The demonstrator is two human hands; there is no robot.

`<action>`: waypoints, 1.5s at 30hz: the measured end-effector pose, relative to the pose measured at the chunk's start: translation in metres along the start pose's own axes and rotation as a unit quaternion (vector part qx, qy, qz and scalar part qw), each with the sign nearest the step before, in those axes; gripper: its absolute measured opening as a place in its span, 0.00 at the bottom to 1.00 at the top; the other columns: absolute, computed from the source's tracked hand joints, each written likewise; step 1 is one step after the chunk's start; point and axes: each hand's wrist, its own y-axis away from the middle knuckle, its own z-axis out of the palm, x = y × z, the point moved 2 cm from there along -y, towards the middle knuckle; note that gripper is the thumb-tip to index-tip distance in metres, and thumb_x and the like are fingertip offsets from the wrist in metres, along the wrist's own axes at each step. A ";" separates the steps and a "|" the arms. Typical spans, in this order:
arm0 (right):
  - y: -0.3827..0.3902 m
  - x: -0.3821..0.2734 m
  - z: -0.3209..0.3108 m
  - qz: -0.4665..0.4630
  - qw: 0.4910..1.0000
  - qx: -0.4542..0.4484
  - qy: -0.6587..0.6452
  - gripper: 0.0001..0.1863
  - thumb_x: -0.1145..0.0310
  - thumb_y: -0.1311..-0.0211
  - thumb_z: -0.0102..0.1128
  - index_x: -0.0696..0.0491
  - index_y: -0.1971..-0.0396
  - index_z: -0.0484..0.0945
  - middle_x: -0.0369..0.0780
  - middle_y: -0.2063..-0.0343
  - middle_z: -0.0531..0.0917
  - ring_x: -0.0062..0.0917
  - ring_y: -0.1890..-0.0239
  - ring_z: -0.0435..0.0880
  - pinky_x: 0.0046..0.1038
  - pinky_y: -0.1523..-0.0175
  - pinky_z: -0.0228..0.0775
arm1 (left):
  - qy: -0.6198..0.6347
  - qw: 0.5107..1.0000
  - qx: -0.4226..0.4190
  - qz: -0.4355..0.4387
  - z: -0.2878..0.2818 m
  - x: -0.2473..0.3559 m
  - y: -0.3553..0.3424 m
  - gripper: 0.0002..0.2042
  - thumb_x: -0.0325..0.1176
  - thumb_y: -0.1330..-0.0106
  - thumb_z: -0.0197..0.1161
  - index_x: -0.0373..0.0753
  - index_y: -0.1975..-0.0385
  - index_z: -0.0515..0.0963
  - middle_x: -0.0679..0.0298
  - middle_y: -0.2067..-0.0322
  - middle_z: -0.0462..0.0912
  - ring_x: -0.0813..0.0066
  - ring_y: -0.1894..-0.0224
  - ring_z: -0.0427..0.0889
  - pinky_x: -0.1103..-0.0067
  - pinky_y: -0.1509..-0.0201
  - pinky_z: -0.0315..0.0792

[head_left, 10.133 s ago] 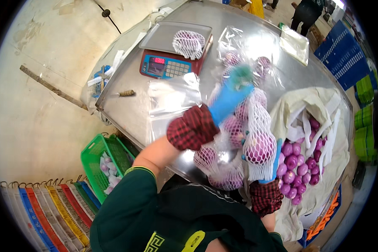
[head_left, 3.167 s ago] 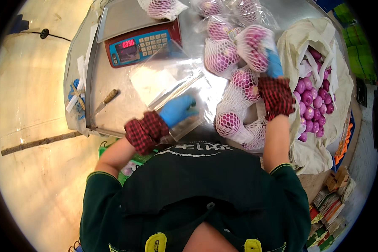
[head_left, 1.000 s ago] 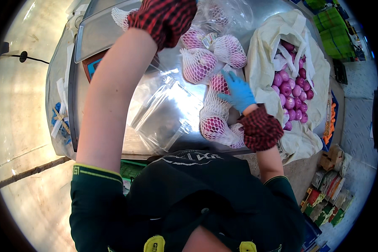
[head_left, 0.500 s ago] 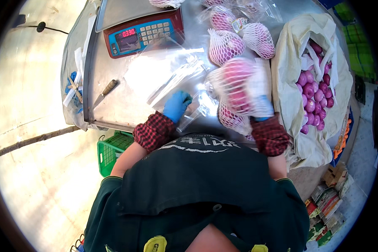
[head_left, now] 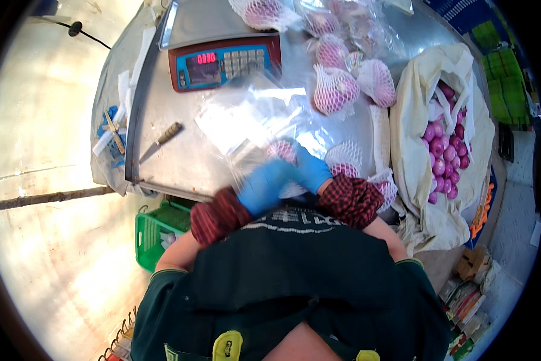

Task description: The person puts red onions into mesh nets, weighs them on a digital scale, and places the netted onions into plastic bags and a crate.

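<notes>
Both my hands wear blue gloves and come together at the near edge of the metal table. My right hand [head_left: 311,171] is closed on purple onions in white foam netting [head_left: 281,151]; part of the bundle is hidden by my hands. My left hand [head_left: 265,188] is smeared by motion beside the bundle, its fingers unclear, next to a clear plastic bag [head_left: 241,157]. More netted onions [head_left: 344,161] lie just right of my right hand, and another netted piece [head_left: 386,188] rests by my right cuff.
A scale [head_left: 227,65] with a lit display stands at the far left, a netted bundle [head_left: 263,13] on its plate. A knife [head_left: 164,139] lies left. Bagged netted onions [head_left: 336,90] sit far right of centre. A pale sack [head_left: 410,129] of onions [head_left: 442,157] stands right; a green crate [head_left: 147,243] is below left.
My right hand has brought the netted onions left and nearer to my left hand. My left hand has moved slightly right and down. The view has shifted a little.
</notes>
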 end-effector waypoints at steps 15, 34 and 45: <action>-0.006 0.008 -0.036 0.011 0.645 -0.082 -0.759 0.30 0.51 0.31 0.40 0.52 0.35 0.54 0.43 0.40 0.65 0.30 0.41 0.68 0.36 0.41 0.66 | 0.129 0.985 0.111 0.010 -0.070 0.039 -0.019 0.09 0.33 0.36 0.56 0.37 0.60 0.71 0.57 0.67 0.77 0.60 0.66 0.79 0.71 0.61 0.73; -0.009 -0.086 -0.180 -0.450 0.796 0.168 -0.367 0.19 0.64 0.39 0.55 0.60 0.53 0.71 0.39 0.56 0.77 0.24 0.54 0.76 0.26 0.51 0.68 | 0.457 0.833 0.198 0.242 -0.298 0.112 -0.370 0.04 0.25 0.36 0.48 0.38 0.63 0.64 0.55 0.78 0.74 0.63 0.79 0.80 0.70 0.78 0.78; -0.289 -0.163 -0.186 -0.284 0.849 0.318 0.313 0.30 0.50 0.40 0.53 0.58 0.46 0.67 0.48 0.52 0.77 0.36 0.49 0.76 0.31 0.45 0.69 | 0.181 0.848 0.438 0.236 -0.227 0.073 -0.208 0.09 0.32 0.37 0.54 0.31 0.67 0.73 0.60 0.80 0.74 0.74 0.73 0.77 0.80 0.70 0.69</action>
